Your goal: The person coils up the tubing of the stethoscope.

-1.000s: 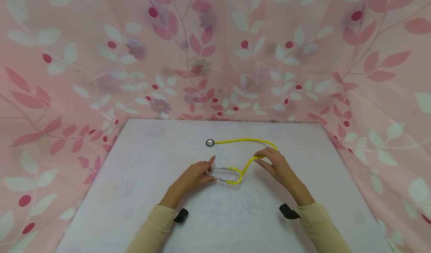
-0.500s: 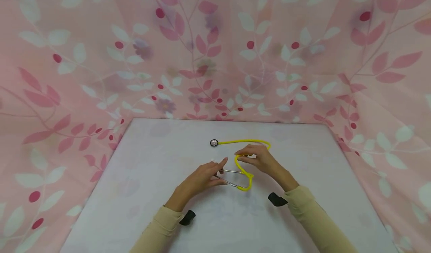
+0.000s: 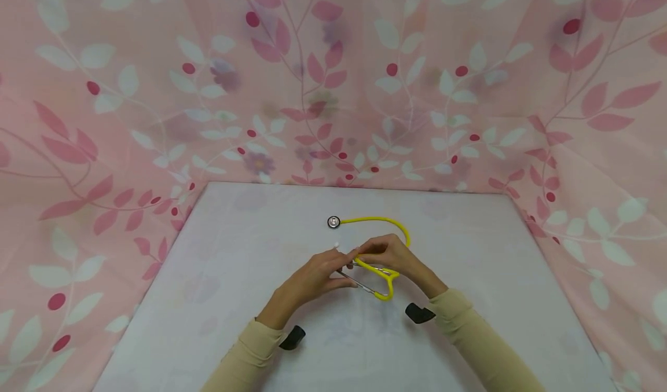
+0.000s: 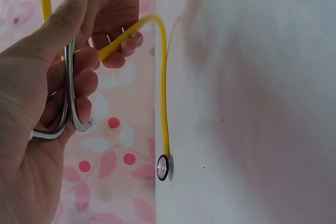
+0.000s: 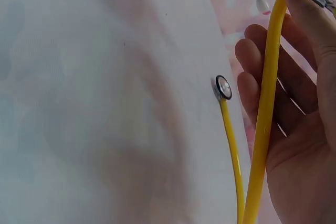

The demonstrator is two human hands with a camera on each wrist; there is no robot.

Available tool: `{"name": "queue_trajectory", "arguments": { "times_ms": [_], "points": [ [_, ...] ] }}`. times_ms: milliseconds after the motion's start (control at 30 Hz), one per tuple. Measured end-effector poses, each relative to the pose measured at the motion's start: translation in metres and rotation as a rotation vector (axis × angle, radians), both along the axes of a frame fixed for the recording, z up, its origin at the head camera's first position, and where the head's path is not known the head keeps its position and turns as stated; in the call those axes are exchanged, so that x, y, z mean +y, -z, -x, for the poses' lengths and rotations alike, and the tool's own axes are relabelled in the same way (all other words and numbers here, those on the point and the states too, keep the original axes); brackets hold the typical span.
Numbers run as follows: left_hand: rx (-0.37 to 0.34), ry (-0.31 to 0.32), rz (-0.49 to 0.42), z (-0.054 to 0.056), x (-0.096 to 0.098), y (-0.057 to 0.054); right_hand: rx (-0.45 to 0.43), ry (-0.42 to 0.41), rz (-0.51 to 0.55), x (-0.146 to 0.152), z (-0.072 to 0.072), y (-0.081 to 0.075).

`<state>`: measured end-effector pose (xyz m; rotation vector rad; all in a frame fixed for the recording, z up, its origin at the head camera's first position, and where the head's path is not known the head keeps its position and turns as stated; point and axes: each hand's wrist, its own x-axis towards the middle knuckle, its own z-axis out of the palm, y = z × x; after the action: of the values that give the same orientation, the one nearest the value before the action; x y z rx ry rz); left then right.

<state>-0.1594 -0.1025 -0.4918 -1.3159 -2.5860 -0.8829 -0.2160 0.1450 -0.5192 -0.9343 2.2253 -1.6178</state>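
Observation:
A stethoscope with yellow tubing [image 3: 376, 219] lies partly on the table and partly between my hands. My left hand [image 3: 314, 277] grips its metal ear tubes [image 4: 70, 72], which cross the fingers in the left wrist view. Close beside it, my right hand [image 3: 401, 262] pinches the tubing, which is bent back over the ear tubes. In the right wrist view the tubing runs along the palm and past the curled fingers. The round chest piece [image 3: 333, 222] rests on the table beyond both hands. One white ear tip [image 3: 336, 245] shows above the left hand.
The white-covered table [image 3: 250, 224] has its far edge against a pink curtain [image 3: 333, 91] with leaf patterns, which also hangs at both sides. A black wrist mount [image 3: 293, 338] sits under the left wrist, another [image 3: 419, 313] under the right.
My right hand has moved left with the tubing, folding it toward the ear tubes and up to the left hand. The far loop of tubing has drawn in leftward; the left hand keeps its hold.

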Motion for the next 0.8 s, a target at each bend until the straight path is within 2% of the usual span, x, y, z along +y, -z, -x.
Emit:
{"name": "queue_trajectory", "arguments": {
  "times_ms": [167, 333, 433, 533, 667, 800],
  "points": [
    [0.006, 0.008, -0.074, 0.001, 0.0, 0.002, -0.027, -0.015, 0.061, -0.006, -0.004, 0.0],
    [0.073, -0.004, -0.122, 0.002, 0.0, 0.002, -0.052, -0.048, 0.091, -0.009, -0.008, 0.001],
    [0.116, -0.037, -0.133, 0.004, -0.001, 0.0, -0.041, -0.059, 0.112, -0.009, -0.01, 0.006],
    [0.158, -0.102, -0.143, 0.007, -0.002, -0.001, 0.091, 0.013, 0.029, -0.009, -0.015, 0.014],
    [0.201, -0.22, -0.154, 0.012, -0.005, -0.002, 0.317, 0.123, -0.2, -0.011, -0.029, 0.023],
    [0.192, -0.328, -0.146, 0.018, -0.01, 0.003, 0.493, 0.129, -0.358, -0.016, -0.048, 0.02]
  ]
}}
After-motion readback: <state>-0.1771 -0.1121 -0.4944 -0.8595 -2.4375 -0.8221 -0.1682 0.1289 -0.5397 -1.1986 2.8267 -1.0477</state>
